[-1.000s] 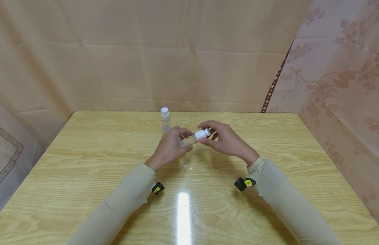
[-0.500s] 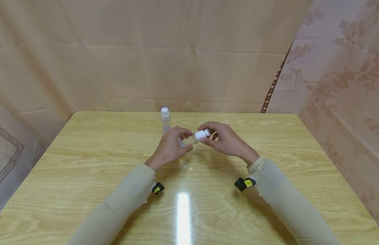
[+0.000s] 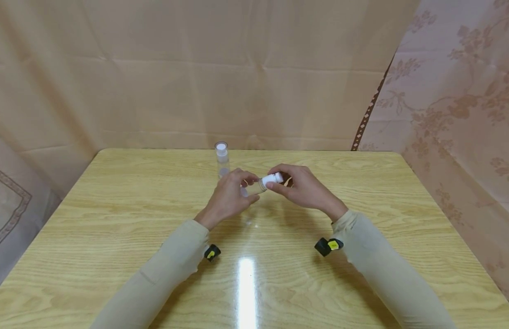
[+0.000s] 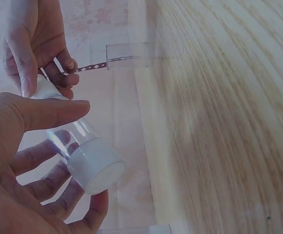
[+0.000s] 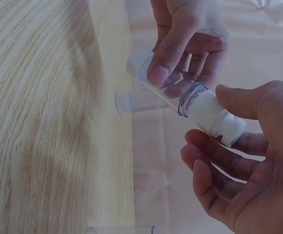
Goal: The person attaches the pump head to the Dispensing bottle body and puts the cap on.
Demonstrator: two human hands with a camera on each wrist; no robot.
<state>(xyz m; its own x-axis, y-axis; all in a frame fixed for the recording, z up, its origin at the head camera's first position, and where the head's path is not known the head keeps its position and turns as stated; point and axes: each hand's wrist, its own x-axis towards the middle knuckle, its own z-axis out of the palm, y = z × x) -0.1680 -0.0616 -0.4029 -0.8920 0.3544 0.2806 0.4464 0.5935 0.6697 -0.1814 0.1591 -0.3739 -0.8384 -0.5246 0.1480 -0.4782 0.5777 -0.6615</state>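
My left hand [image 3: 229, 194] grips the clear body of a small pump bottle [image 5: 160, 95], which is tilted between both hands. Its thick white base [image 4: 96, 165] shows beyond the fingers in the left wrist view. The right hand [image 3: 305, 185] has its thumb and fingers around the bottle's white pump head [image 5: 212, 114], at the end with clear ridged threads. Whether the head is fully screwed down I cannot tell. A second clear bottle with a white top [image 3: 222, 153] stands upright behind the left hand.
A clear, hollow cylinder, like a cap [image 4: 126, 56], stands on the table near its far edge in the left wrist view. The wooden table [image 3: 114, 237] ends at hanging cloth [image 3: 176, 91].
The right thumb and fingers have shifted slightly around the white pump head. My left hand and the standing bottle stay in place.
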